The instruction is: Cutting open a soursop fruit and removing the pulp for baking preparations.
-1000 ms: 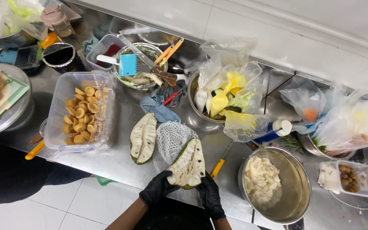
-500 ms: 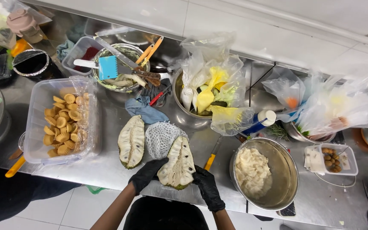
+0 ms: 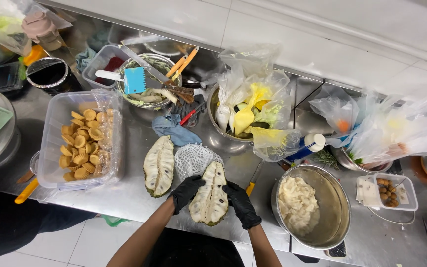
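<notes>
Your left hand (image 3: 186, 192) and right hand (image 3: 241, 204), both black-gloved, come up from the near edge and clamp a soursop half (image 3: 210, 199) between them, fingers curled onto its rims, cut face up, at the front of the steel counter (image 3: 124, 195). Since a second ago the grip looks unchanged; only the view has shifted. Behind lie white netting (image 3: 193, 158), a blue-and-white bottle (image 3: 306, 146), and clear bags (image 3: 253, 106).

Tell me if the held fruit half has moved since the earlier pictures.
No. The held fruit half keeps its place beside the other half on the counter.
</notes>
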